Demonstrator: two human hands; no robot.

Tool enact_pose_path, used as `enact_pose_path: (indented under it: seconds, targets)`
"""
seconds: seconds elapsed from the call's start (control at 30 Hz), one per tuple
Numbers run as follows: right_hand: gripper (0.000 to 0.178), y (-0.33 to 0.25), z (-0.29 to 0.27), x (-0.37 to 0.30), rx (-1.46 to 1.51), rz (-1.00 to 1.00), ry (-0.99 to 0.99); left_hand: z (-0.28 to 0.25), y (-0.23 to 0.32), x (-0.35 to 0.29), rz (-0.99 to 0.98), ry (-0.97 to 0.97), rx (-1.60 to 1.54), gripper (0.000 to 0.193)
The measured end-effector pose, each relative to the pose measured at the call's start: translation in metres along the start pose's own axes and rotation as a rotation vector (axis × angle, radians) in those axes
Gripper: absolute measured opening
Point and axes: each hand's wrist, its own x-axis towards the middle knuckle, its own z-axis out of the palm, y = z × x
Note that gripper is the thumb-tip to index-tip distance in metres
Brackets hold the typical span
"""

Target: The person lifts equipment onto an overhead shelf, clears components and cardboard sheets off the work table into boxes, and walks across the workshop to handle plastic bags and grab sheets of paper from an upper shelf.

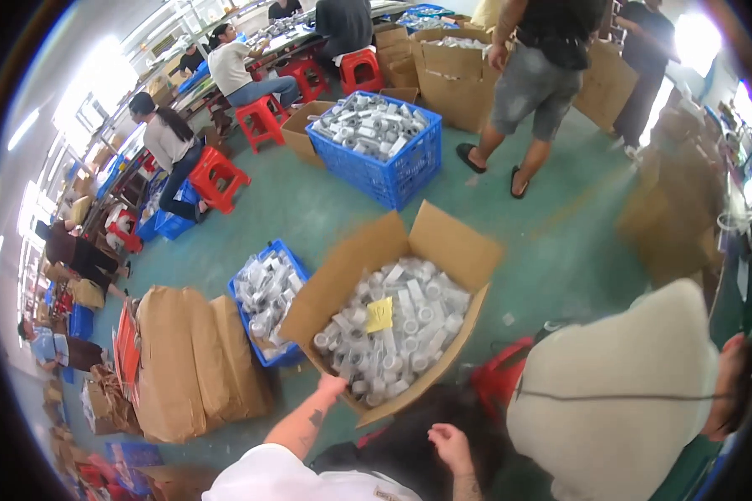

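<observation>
In front of me an open cardboard box (470, 334) is heaped with small white and grey plastic parts (418, 321) in clear bags. A yellow slip of paper (379, 315) lies on the heap. With my left arm stretched forward, my left hand (332, 385) grips the box's near left edge, its fingers closed on the cardboard. My right hand (451, 447) hangs apart from the box, above my dark-clothed lap. Its fingers are loosely bent and somewhat apart, and I see nothing in them.
Left of the box stands a blue crate (299, 260) of bagged parts, beside brown wrapped bundles (175, 359). A larger full blue crate (409, 171) stands beyond. One person in a light shirt (618, 384) is close on my right; others sit on red stools (217, 179) or stand farther off.
</observation>
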Motion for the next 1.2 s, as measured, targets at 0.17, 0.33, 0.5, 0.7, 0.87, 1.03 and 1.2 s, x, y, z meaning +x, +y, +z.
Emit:
enact_pose_path:
  seconds: [0.17,0.33,0.5,0.7,0.87,1.03,1.2]
  targets:
    - [0.024,-0.12,-0.011,-0.05,-0.364,0.02,-0.086,-0.026,0.025,-0.053,0.036,-0.024,0.383,0.062]
    - [0.028,-0.19,-0.034,-0.05,-0.093,0.182,-0.09,-0.078,0.04,-0.041,0.36,-0.329,0.601,0.05]
    - [0.028,-0.228,-0.075,-0.031,-0.043,0.042,0.035,-0.089,0.107,0.008,0.406,-0.223,0.886,0.04]
    - [0.033,-0.289,-0.128,-0.025,-0.209,-0.089,0.146,-0.027,0.236,-0.019,0.561,-0.248,0.606,0.034]
    - [0.033,-0.309,-0.159,-0.02,-0.029,-0.106,0.25,0.056,0.315,-0.068,0.662,-0.558,0.724,0.035]
    - [0.028,-0.329,-0.181,-0.017,0.528,-0.082,0.127,0.117,0.382,-0.106,0.976,-0.61,1.025,0.038]
    - [0.024,-0.368,-0.216,0.008,0.538,-0.176,0.222,0.16,0.464,-0.119,1.098,-0.498,0.994,0.037]
